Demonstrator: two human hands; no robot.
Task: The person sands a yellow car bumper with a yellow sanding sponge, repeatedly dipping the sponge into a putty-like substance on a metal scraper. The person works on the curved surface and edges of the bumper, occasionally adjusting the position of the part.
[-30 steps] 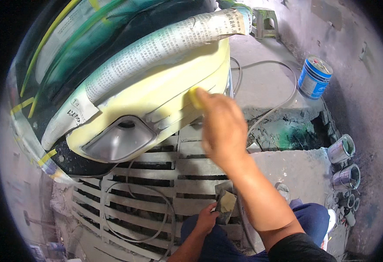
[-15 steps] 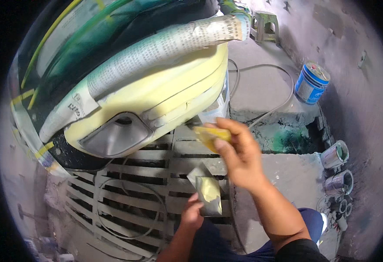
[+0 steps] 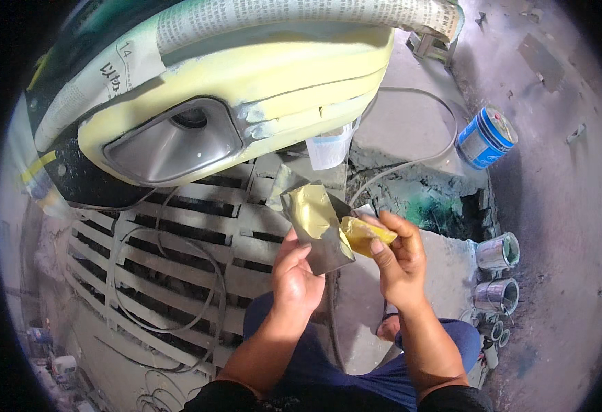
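1. Our left hand (image 3: 297, 278) holds a thin, dark-grey rectangular plate (image 3: 330, 255) bearing pale-yellow paste (image 3: 312, 209); tilting it could drop paste onto the grey slatted floor (image 3: 263, 220).
2. Our right hand (image 3: 402, 266) pinches a flat, bright-yellow spreader (image 3: 369, 236) at the plate's right edge (we cannot quite tell whether they touch); pressing there could push paste off.
3. Both tools sit below the curved, pale-yellow panel (image 3: 280, 79), apart from it.

A matt finish is shown by the pale-yellow panel (image 3: 314, 77), and printed paper (image 3: 246, 20) is wrapped along its far edge. Smooth-looking paste (image 3: 311, 207) is spread on the grey plate (image 3: 330, 255); shiny metal is seen in the right-hand cans (image 3: 487, 255).
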